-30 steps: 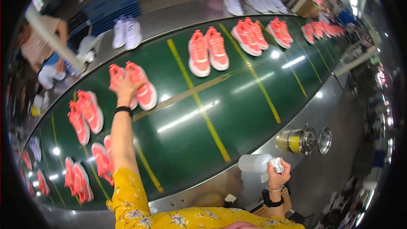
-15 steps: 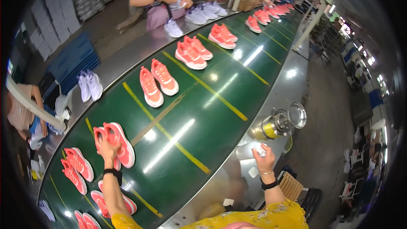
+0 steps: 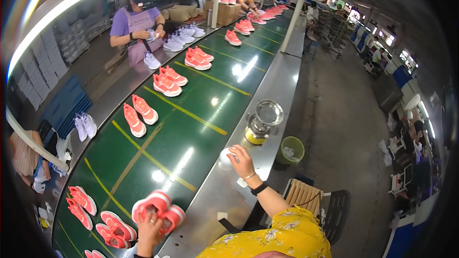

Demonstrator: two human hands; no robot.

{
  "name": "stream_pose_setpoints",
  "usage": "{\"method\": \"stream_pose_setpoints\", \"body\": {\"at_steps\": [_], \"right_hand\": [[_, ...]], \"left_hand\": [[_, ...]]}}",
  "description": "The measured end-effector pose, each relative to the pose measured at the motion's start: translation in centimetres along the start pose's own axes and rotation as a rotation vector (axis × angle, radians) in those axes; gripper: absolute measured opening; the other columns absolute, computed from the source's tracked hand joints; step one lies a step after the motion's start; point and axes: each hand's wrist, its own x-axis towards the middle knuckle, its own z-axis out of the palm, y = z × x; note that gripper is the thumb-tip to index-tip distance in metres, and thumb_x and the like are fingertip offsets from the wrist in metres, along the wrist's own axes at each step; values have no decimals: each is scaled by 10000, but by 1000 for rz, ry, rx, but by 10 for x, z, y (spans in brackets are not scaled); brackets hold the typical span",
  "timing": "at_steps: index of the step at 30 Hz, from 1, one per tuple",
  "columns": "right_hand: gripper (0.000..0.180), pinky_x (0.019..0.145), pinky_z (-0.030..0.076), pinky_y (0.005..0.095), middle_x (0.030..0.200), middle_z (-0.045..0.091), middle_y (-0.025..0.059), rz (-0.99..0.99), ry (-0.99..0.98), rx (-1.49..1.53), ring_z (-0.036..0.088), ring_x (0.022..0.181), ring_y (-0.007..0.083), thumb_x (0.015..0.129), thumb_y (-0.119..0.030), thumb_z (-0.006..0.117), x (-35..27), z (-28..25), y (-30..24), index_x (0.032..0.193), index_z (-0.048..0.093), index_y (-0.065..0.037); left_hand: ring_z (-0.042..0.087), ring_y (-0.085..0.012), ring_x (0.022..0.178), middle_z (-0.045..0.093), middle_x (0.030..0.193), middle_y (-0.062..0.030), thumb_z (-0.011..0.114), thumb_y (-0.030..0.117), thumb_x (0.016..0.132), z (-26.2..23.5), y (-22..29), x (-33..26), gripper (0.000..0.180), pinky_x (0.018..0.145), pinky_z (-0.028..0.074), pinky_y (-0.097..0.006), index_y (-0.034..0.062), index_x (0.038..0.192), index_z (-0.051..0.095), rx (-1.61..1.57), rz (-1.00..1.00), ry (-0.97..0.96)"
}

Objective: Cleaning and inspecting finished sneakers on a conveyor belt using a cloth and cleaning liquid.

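My left hand (image 3: 150, 231) grips a pair of coral sneakers (image 3: 152, 204) with white soles at the near edge of the green conveyor belt (image 3: 158, 148). The fingers reach in at the shoe openings, and the pair is tilted. My right hand (image 3: 243, 163) pinches a small white wad (image 3: 226, 156) over the metal ledge (image 3: 229, 196); its exact material is hard to make out. Just beyond that hand stands a metal can (image 3: 257, 129) with a dish-shaped top and a yellow band. Further coral sneakers (image 3: 114, 229) lie on the belt to the left of my left hand.
More coral pairs (image 3: 166, 81) line the belt's far side. Across it, a person in purple (image 3: 136, 28) handles a pale shoe near white-lavender sneakers (image 3: 179, 38). A green bin (image 3: 290, 150) and slatted wooden seat (image 3: 303, 196) stand to the right. White bits lie on the ledge.
My left hand has lifted the sneaker pair off the belt's far side and brought it to the near edge. My right hand stays by the can with the white wad; the view has swung right.
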Motion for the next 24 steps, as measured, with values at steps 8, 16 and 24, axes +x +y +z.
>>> {"method": "stream_pose_setpoints", "body": {"at_steps": [8,16,24], "right_hand": [[118,797,526,400,983,594,127,79,-147,121,628,919,309,926,-90,655,13,0,11,1032,695,-59],[99,731,528,385,986,628,124,-79,5,42,634,881,295,905,-48,677,14,-6,11,999,705,-35],[134,713,495,249,958,674,68,299,-405,403,629,826,129,902,-80,723,-88,5,-56,1016,757,-20]], "left_hand": [[432,-230,1369,589,1260,-41,699,221,730,46,112,-105,301,1169,229,-622,190,1029,685,108,361,-351],[562,-399,1117,602,1120,-225,615,58,813,47,204,-66,308,944,469,-467,-21,1108,574,-637,-385,-52],[575,-471,1046,583,1087,-310,721,189,841,106,231,-60,425,882,482,-521,-63,1125,529,-597,-874,26]]}}
